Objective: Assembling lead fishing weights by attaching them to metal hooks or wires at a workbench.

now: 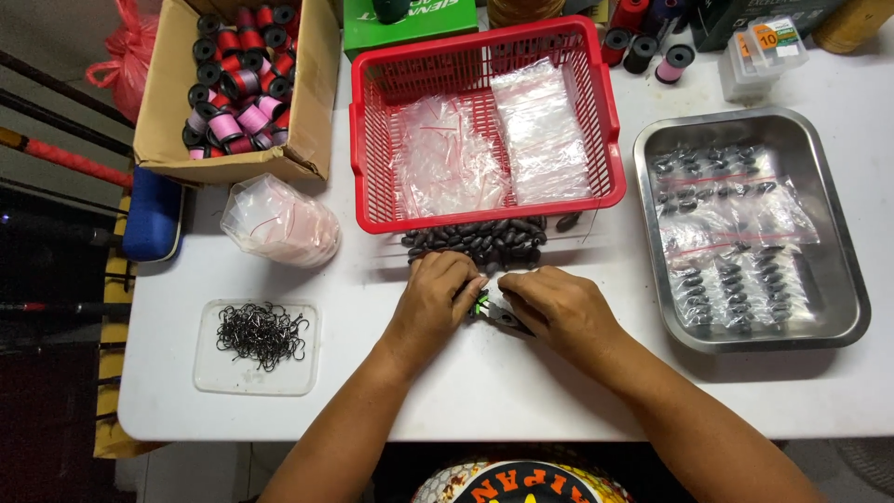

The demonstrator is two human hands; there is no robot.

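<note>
Pinching with both hands, I work at the middle of the white table (521, 391). My left hand (436, 300) is curled nearly closed, its fingertips pressed together on something small at the edge of the sinkers (480, 240); what sits between them is hidden, though it looks like one dark sinker. My right hand (557, 305) is closed around the pliers (498, 314), whose dark handles and green tip poke out between the two hands, tip toward the left fingers.

To do this well, I judge that the left hand should keep the small piece steady and low over the table while the pliers squeeze squarely and gently, so that nothing slips or shoots away.

The sinkers lie in a loose heap at 12 o'clock from my hands, just touching the left knuckles. Beyond them at 12 stands a red basket (365, 140) of clear bags. At 3 o'clock is a steel tray (838, 233) with filled bags of sinkers. At 9 o'clock a clear lid (209, 373) carries a tangle of hooks (263, 333), with a stack of bags (281, 222) at 10. A box (168, 93) of thread spools (237, 74) sits at 11.
</note>
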